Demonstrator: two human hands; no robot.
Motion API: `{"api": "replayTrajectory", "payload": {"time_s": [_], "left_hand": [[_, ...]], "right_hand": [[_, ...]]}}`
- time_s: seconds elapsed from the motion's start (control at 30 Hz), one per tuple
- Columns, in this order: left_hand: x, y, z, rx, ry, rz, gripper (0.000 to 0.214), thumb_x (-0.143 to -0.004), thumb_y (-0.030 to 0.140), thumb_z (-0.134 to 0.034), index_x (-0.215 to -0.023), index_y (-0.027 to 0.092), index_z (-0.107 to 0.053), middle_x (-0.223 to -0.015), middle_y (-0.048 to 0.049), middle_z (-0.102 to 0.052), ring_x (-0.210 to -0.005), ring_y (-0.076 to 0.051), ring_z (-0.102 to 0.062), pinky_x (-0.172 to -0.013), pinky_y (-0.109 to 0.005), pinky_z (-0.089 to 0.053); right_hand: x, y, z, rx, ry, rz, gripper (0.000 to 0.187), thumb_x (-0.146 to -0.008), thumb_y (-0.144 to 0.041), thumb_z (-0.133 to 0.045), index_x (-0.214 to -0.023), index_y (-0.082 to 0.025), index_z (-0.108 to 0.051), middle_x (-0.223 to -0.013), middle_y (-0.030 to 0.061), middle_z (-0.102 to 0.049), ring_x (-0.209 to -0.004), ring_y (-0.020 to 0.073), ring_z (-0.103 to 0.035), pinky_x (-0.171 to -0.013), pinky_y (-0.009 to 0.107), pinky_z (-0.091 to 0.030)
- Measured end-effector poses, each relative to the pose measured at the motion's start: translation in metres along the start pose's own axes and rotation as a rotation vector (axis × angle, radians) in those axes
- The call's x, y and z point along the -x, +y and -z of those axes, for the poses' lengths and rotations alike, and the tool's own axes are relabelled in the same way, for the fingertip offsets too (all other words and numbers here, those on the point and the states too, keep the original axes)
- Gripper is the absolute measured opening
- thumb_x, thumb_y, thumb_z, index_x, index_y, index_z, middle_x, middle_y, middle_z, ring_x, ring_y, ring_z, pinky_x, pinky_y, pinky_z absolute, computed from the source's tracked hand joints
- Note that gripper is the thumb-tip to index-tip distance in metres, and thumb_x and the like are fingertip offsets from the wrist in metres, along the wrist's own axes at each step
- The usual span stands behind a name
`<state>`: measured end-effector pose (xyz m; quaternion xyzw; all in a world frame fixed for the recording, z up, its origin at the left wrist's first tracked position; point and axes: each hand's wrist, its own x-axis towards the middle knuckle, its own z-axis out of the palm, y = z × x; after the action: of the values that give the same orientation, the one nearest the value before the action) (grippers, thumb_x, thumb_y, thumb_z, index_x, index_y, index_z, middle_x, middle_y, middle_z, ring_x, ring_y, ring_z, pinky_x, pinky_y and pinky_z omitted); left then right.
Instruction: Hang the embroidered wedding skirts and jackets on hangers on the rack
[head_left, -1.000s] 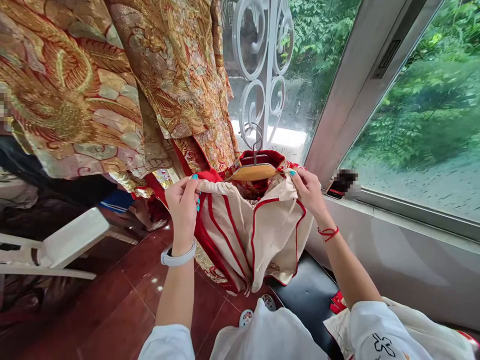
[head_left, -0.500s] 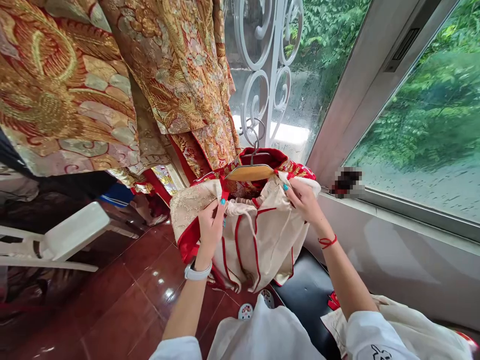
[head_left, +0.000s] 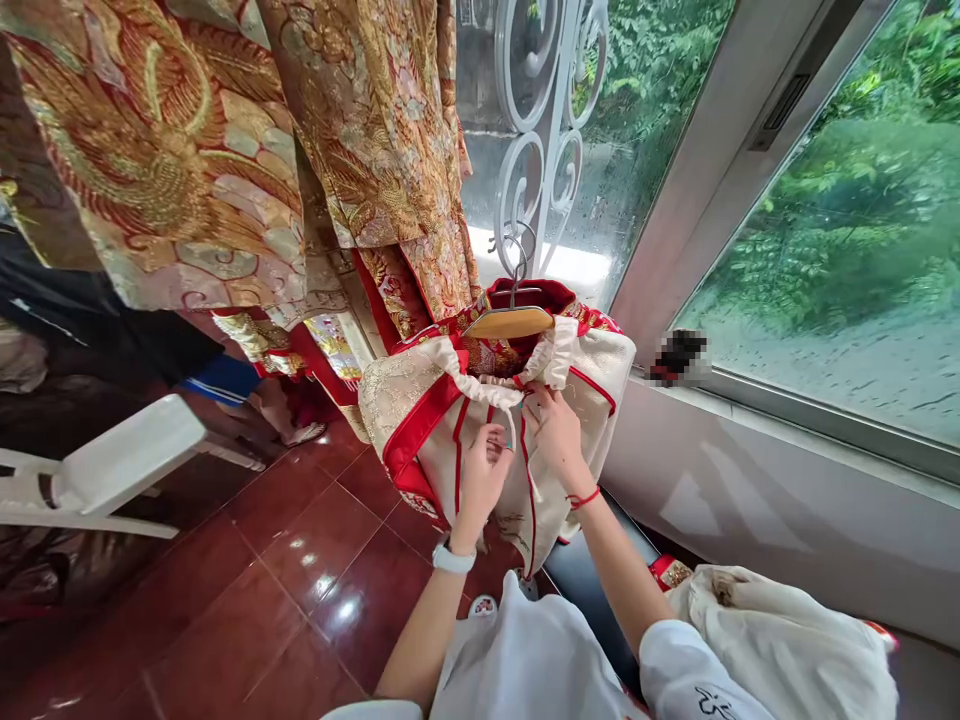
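A cream garment bag with red piping (head_left: 420,400) wraps a red and gold embroidered garment (head_left: 499,355) on a wooden hanger (head_left: 508,321) with a metal hook. My left hand (head_left: 480,480), with a white wristband, pinches the gathered cream cloth at the bag's mouth. My right hand (head_left: 551,435), with a red string at the wrist, grips the same gathered edge right beside it. Both hands meet at the front middle of the bag, just below the hanger.
Gold and red brocade robes (head_left: 225,160) hang at the upper left. A white chair (head_left: 112,470) stands at left on the red tiled floor (head_left: 300,560). White scrollwork ironwork (head_left: 547,130) and a window ledge (head_left: 787,470) lie ahead and right. A cream cloth (head_left: 780,640) lies at lower right.
Both hands have come together from the bag's two sides to its front middle, drawing the cream opening closed around the hanger. The bag now covers more of the red garment.
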<state>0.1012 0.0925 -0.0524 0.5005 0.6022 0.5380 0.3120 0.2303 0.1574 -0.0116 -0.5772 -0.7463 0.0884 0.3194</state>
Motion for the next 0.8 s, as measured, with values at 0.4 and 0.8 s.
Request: {"api": "replayTrajectory", "payload": {"time_s": [0.4, 0.8], "left_hand": [[0.006, 0.017, -0.041, -0.535, -0.084, -0.223, 0.026, -0.095, 0.019, -0.053, -0.119, 0.019, -0.065, -0.112, -0.0134, -0.074, -0.100, -0.029, -0.071, -0.078, -0.035, -0.053], [0.027, 0.010, -0.035, -0.519, -0.129, -0.213, 0.022, -0.099, 0.019, -0.044, -0.106, 0.017, -0.065, -0.091, -0.0116, -0.073, -0.078, -0.022, -0.069, -0.064, -0.029, -0.046]], "right_hand": [[0.050, 0.005, 0.042, -0.322, 0.026, 0.174, 0.035, -0.094, -0.019, -0.039, -0.109, -0.021, -0.071, -0.104, 0.0093, -0.074, -0.087, 0.0212, -0.069, -0.078, 0.030, -0.050], [0.054, -0.025, 0.032, -1.104, -0.086, -0.334, 0.027, -0.076, -0.030, -0.058, -0.100, -0.018, -0.065, -0.058, -0.0044, -0.055, -0.053, 0.0133, -0.051, -0.053, 0.025, -0.041]]}}
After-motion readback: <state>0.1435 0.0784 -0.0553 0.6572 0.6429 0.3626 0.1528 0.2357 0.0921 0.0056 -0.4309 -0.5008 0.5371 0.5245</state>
